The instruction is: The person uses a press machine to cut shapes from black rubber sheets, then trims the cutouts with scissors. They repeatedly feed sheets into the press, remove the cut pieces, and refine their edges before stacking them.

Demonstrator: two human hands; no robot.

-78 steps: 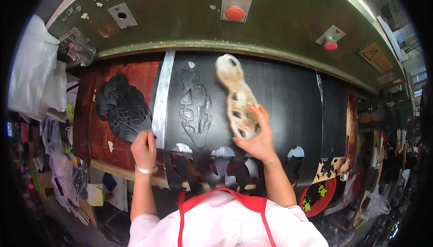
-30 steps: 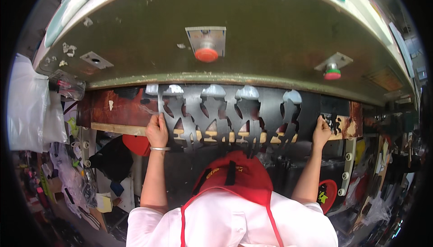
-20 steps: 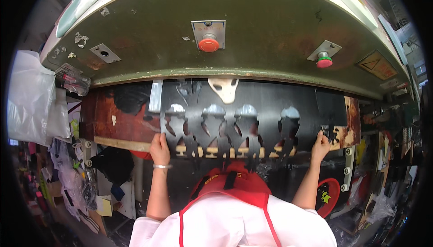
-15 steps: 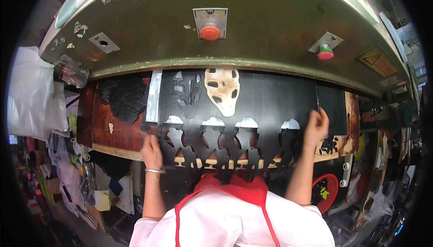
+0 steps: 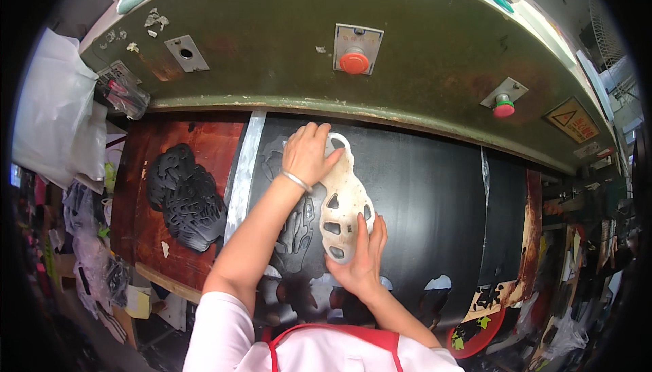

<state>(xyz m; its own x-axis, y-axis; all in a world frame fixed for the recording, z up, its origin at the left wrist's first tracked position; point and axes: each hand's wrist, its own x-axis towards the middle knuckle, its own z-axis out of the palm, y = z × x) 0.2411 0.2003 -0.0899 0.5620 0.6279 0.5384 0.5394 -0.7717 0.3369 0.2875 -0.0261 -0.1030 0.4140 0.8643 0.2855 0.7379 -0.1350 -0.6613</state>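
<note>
A cream cutting die (image 5: 347, 192), sole-like in outline with several openings, rests on or just above a black sheet (image 5: 428, 195). At its far end my left hand (image 5: 309, 153) grips the left edge, a bangle on the wrist. My right hand (image 5: 361, 255) holds the near end, fingers along the right edge and thumb by the tip. Left of the die, cut outlines (image 5: 296, 236) of matching shape show in the sheet. Along the sheet's near edge run several cut-out gaps (image 5: 438, 282), partly hidden by my arms.
A green machine beam (image 5: 258, 46) with a red button (image 5: 354, 62) and a red-green button (image 5: 503, 107) spans the far side. A pile of black cut pieces (image 5: 183, 199) lies on the red-brown board (image 5: 136, 189) at left. A red basin (image 5: 485, 335) stands low at right.
Both hands have left the sheet's two sides and come inward onto the die. The die now sits more tilted and nearer. The view has shifted too.
</note>
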